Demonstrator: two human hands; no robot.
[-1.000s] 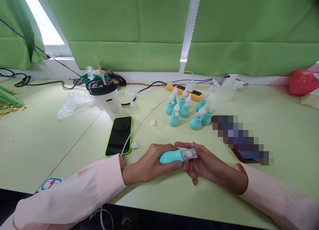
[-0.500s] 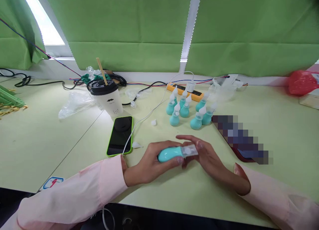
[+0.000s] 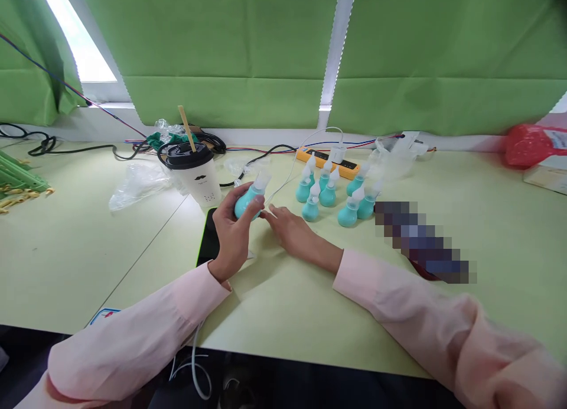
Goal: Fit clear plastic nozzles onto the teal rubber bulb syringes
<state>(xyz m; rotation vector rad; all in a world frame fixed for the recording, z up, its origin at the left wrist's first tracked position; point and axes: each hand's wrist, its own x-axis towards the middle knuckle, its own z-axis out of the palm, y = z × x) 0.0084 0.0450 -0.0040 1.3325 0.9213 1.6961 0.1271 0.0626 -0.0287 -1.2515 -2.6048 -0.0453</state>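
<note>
Head view | table (image 3: pixel 310 314), pale green, bears all | left hand (image 3: pixel 233 231), fingers clamped on teal bulb (image 3: pixel 247 202), raised near cup (image 3: pixel 197 172) | right hand (image 3: pixel 290 229) flat, fingers loosely apart, tips by small white tip (image 3: pixel 272 214) | step, judged: fitting a bulb | next calls for a fine pinch on that tip

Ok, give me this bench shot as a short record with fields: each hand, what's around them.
left hand: grips a teal bulb, clear tip up
right hand: flat on the table, fingers beside the bulb, holding nothing
under left hand: phone
behind: cup with black lid, group of teal bulbs, power strip
</note>
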